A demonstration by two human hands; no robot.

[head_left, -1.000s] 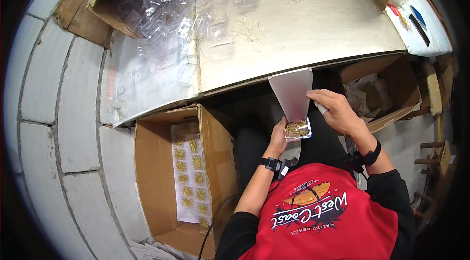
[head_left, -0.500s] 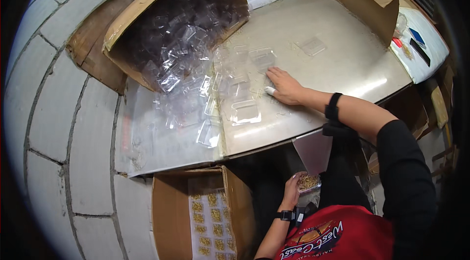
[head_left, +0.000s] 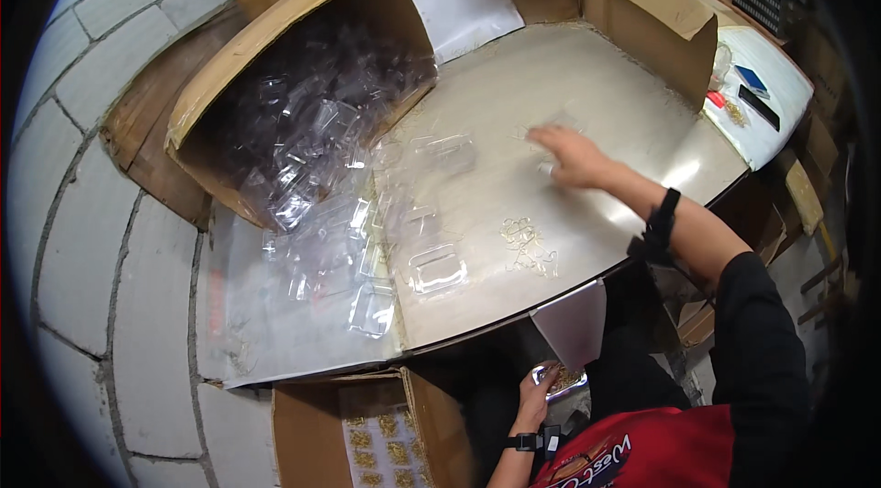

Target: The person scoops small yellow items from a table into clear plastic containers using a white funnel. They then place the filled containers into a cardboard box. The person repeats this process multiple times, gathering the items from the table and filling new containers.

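Observation:
My left hand (head_left: 535, 395) grips a small shiny clear tray (head_left: 571, 384) of tiny gold-coloured pieces, low at the front edge of the table. Over the metal tabletop (head_left: 633, 75) is my right hand (head_left: 576, 157), slightly blurred, its fingers stretched out and nothing visibly held. A clear plastic piece (head_left: 571, 117) lies just beyond its fingertips. Thin curved gold-coloured bits (head_left: 528, 247) are scattered nearer to me. To the left, a flat clear plastic case (head_left: 438, 269) lies among several others.
A cardboard box (head_left: 275, 33) on its side spills clear plastic cases (head_left: 317, 139) onto the table. Below the left edge stands an open carton (head_left: 298, 424) with packs of gold-coloured pieces. Cardboard walls (head_left: 652, 24) border the far side. A black phone-like object (head_left: 759, 108) lies on the right.
My right hand has shifted to the right and blurred, leaving gold-coloured bits uncovered on the tabletop. My left hand still holds the tray, its fingers now over it. The view has tilted up.

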